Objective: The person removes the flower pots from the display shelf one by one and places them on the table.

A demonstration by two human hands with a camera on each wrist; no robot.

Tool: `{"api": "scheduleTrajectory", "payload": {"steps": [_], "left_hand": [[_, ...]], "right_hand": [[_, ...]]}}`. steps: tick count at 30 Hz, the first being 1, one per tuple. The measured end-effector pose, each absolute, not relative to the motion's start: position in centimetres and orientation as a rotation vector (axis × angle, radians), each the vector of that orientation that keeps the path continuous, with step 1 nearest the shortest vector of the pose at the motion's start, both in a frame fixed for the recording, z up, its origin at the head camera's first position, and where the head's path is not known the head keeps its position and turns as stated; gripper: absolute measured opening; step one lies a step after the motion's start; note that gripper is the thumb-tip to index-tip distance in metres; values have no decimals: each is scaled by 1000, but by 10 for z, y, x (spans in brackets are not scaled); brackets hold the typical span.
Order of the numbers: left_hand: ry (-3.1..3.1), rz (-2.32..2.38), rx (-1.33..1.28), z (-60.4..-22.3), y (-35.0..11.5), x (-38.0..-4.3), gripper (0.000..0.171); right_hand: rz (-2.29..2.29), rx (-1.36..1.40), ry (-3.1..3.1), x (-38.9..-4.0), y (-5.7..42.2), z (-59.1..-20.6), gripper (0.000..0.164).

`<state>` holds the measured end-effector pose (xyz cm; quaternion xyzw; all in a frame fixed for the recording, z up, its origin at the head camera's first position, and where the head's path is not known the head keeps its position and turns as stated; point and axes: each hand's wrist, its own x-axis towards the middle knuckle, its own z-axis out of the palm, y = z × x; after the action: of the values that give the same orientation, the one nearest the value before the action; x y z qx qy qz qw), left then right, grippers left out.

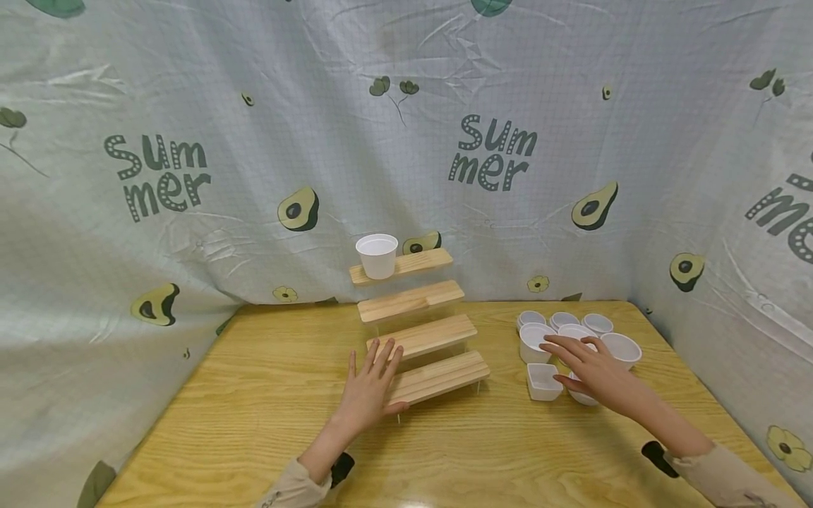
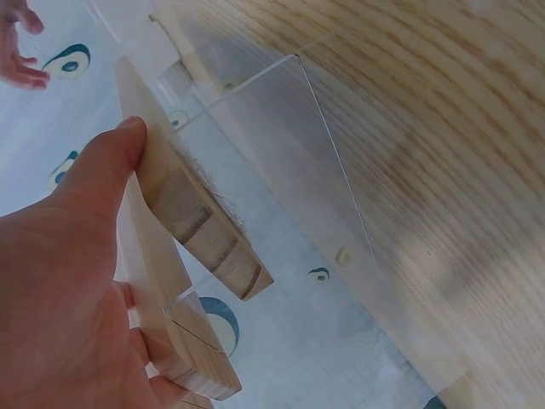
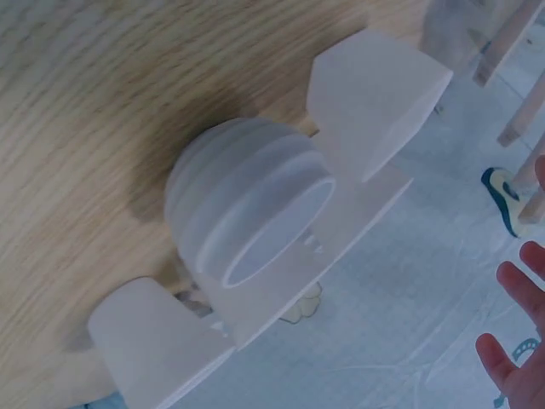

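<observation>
A four-step wooden display stand with clear supports stands mid-table. My left hand rests at its left end, fingers spread over the second step from the bottom. In the left wrist view the thumb presses on the bottom step's end. A white round pot sits on the left of the top step. Above a group of white pots, my right hand hovers with fingers apart and holds nothing. Nearest to it are a square pot and a ribbed round pot, partly hidden by the hand in the head view.
Behind the right hand stand larger white round pots, a wide bowl and small cups in a row. A printed cloth hangs around the back and sides of the wooden table.
</observation>
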<state>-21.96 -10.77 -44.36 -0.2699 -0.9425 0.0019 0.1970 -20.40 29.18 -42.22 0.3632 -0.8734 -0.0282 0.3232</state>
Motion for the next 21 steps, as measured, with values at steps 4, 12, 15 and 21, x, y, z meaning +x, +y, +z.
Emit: {"api": "scheduleTrajectory", "payload": {"steps": [4, 12, 15, 21], "left_hand": [[-2640, 10, -752, -443, -108, -220, 90], [-2640, 6, -747, -443, -108, -219, 90], [-2644, 11, -747, -443, -108, -219, 90], [-2657, 2, -750, -442, -107, -219, 90]], "right_hand": [[-82, 957, -2260, -207, 285, -420, 57], [-32, 986, -2231, -213, 270, -415, 47], [-20, 1002, -2207, -217, 264, -413, 46], [-22, 1016, -2181, -225, 248, -406, 49]]}}
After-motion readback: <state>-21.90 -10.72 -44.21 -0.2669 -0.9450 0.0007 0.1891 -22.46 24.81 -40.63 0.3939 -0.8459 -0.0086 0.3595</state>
